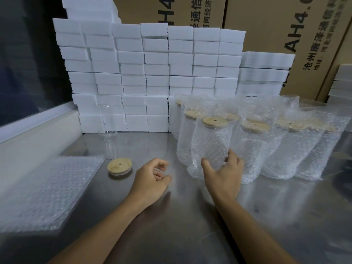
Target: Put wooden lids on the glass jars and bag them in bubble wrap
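Observation:
Several lidded glass jars in bubble wrap bags stand in a row at the centre right; the nearest bagged jar (210,147) has a round wooden lid (215,121) showing at its open top. My right hand (223,173) is at its base, thumb and fingers spread on either side of the bag. My left hand (152,178) hovers just left of it, fingers loosely curled and holding nothing. A loose wooden lid (119,165) lies on the steel table (171,225). Behind it stands a bare glass jar (109,138). A stack of flat bubble wrap bags (43,191) lies at the left.
White foam blocks (144,73) are stacked in a wall along the back. Cardboard boxes (285,35) rise behind them. A white ledge (34,128) borders the table's left side. More pale stacks (342,82) sit at the far right.

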A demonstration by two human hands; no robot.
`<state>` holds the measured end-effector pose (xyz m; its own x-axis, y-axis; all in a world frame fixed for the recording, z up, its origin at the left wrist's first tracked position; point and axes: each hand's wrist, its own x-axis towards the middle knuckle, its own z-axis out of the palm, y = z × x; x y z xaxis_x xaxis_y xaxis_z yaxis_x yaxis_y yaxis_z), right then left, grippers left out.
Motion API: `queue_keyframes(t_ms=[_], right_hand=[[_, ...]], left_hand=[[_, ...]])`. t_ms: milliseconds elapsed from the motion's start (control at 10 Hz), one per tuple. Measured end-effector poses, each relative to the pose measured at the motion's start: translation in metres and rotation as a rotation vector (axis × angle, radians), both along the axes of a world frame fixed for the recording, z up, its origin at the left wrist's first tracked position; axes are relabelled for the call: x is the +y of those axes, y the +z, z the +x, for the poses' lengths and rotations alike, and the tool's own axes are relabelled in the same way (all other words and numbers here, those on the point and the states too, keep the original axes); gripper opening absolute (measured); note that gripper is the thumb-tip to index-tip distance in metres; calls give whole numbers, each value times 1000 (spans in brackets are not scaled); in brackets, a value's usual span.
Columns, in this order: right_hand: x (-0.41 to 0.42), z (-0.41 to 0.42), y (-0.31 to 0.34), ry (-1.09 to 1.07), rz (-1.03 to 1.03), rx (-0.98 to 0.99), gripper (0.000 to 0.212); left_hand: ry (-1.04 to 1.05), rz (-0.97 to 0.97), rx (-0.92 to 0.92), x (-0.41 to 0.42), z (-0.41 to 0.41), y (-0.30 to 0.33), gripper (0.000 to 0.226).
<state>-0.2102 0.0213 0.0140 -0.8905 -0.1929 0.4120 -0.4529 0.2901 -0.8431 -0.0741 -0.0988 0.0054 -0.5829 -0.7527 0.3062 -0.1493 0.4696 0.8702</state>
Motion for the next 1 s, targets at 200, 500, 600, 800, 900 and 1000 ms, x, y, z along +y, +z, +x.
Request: queue_keyframes(t_ms=[200,500,600,800,900,1000], right_hand=[[2,1,1,-13,-125,-33,66],[-3,12,-6,145,-229,176,30],[-9,13,-11,251,-131,191,39],[-13,11,-17,445,392,160,32],[-11,15,-14,464,389,177,35],[-1,19,-12,499,347,107,36]], left_hand=[[58,-28,40,-1,-1,1,28],[183,-176,-9,-5,2,0,22],[222,-284,-129,-8,7,3,14],[133,-579,-362,3,10,4,8],[141,-680,-428,8,9,4,15],[165,-706,-441,18,16,2,19]])
